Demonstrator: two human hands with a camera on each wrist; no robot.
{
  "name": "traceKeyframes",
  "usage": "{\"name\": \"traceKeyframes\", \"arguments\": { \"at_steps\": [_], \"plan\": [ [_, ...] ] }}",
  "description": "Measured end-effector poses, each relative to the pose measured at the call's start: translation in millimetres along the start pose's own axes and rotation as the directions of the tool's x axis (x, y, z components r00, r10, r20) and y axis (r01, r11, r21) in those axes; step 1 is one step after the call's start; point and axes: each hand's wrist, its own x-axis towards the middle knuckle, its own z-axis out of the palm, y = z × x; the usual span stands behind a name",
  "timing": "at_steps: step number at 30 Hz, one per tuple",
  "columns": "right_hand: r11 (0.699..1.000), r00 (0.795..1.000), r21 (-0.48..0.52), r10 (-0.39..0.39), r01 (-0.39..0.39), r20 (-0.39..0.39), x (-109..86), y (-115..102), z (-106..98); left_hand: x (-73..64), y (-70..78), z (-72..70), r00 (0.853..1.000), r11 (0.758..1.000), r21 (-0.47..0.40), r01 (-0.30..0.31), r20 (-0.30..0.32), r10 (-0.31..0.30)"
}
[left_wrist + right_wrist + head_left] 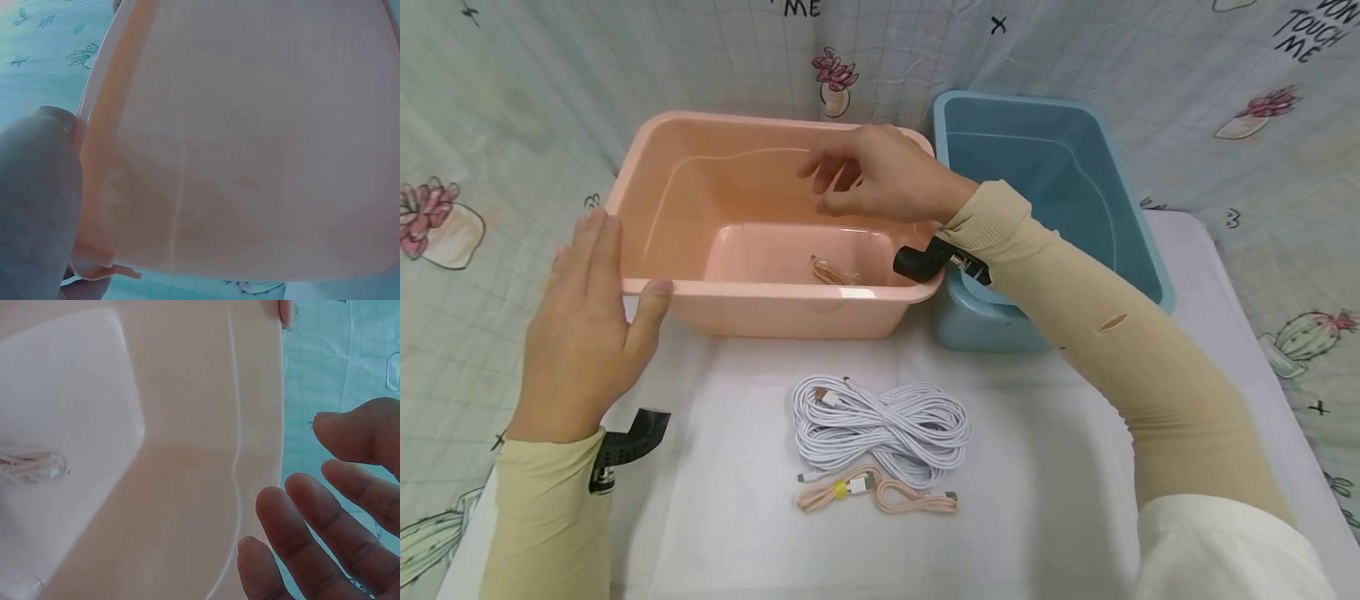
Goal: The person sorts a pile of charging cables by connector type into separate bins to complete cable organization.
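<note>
Pink bin (790, 312), one small cable (831, 272) on its floor, stands on the white table (715, 517) just beside the blue bin (992, 329). Our left hand (583, 325) rests at its left end, fingers straight along the outside and thumb spread onto the front rim. Our right hand (880, 175) hangs over the bin, fingers loosely bent, thumb apart from them, pinching nothing. Nearer to us lie a looped white cable (880, 429) and, along its near side, a pink cable (917, 502) with a yellow tie (840, 489).

If we leaned hard on that left end, we think the bin could tip or slide against its blue neighbour. The black camera mount (917, 262) on our right wrist sits near the front right corner and could snag the rim. The white loops could tangle if lifted by one strand.

On the backdrop cloth (737, 58) we read "ME" at the top and "TOUCH ME" at upper right, under a word partly cut off. We can read no brand or label on bins or cables.
</note>
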Motion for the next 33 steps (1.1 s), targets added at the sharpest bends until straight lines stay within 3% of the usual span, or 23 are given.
{"name": "traceKeyframes", "arguments": {
  "at_steps": [7, 13, 22, 33],
  "plan": [
    [0.995, 0.994, -0.024, -0.097, 0.095, -0.048, -29.4, -22, -1, 0.2, 0.1, -0.5, 1.0, 1.0, 0.005, 0.008, 0.011, -0.008],
    [0.958, 0.957, -0.037, -0.287, 0.286, -0.042, -58.3, -45, 8, 1.1, 0.4, 0.1, 1.0, 1.0, -0.004, -0.002, 0.005, 0.002],
    [0.912, 0.909, -0.013, -0.407, 0.409, 0.086, -95.0, -69, 41, 0.5, -0.3, 1.3, 1.0, 1.0, -0.003, 0.013, 0.017, -0.013],
    [0.879, 0.864, -0.042, -0.457, 0.475, 0.213, -129.5, -65, 92, 1.4, 0.5, 1.2, 1.0, 1.0, -0.016, 0.005, 0.009, -0.005]
  ]
}}
